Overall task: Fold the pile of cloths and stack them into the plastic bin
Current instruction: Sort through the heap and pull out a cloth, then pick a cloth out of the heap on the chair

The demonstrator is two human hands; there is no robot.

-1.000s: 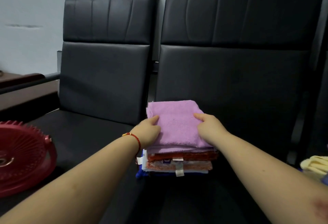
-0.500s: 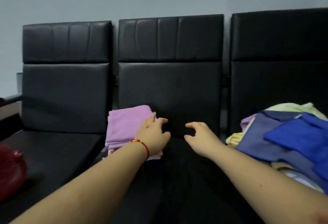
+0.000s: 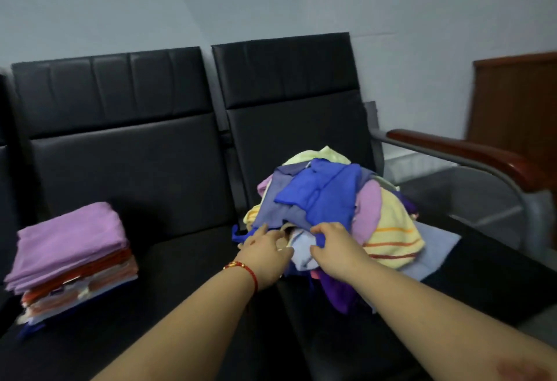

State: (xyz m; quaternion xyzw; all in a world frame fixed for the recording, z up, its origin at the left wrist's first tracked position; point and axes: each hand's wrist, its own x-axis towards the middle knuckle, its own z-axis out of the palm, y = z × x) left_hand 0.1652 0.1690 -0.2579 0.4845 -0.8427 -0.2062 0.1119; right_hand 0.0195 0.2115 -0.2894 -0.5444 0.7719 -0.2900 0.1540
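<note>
Soft terry in blues, pinks and striped yellow makes up the loose pile point(image 3: 328, 208) my hands have just reached, having left the folded stack point(image 3: 72, 255) with its lilac cloth on top, now well apart on the seat to my left. So one fold is done and I judge the next pick is starting. My left hand point(image 3: 266, 255) rests fingers-forward on the heap's front edge; my right hand point(image 3: 336, 249) curls on a pale blue cloth point(image 3: 303, 249), though a firm grip I cannot tell. Smooth black seats point(image 3: 187, 263) lie beneath. No bin is in view.
</note>
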